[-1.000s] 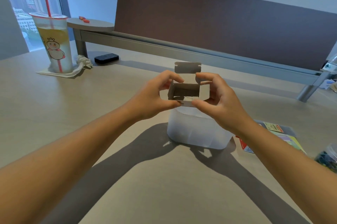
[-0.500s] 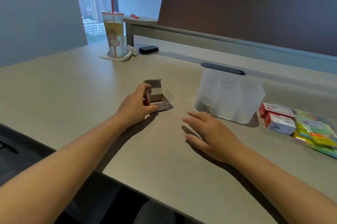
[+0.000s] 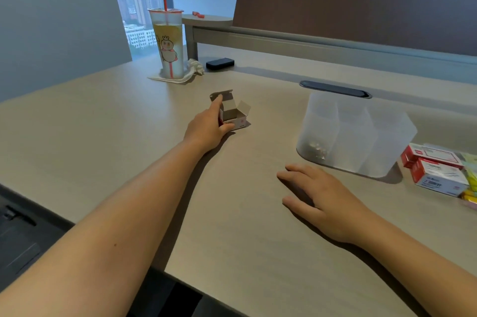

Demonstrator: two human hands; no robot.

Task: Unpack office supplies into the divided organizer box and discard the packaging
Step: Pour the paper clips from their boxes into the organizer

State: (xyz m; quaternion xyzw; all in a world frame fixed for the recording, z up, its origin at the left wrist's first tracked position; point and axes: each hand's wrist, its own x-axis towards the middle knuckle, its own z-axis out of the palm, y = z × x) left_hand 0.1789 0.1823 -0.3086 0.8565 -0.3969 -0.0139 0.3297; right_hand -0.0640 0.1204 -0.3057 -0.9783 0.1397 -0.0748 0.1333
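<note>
Carton (image 3: 233,113) emptied, moved from organizer (image 3: 355,136) onto surface (image 3: 129,136); left hand (image 3: 206,128) grip clamped on it; right hand (image 3: 322,195) flat, fingers apart. Discard next.

Left arm reaches forward, left hand (image 3: 206,128) curled with forefinger up; right hand (image 3: 320,195) lies flat, fingers (image 3: 291,177) spread, palm down
</note>
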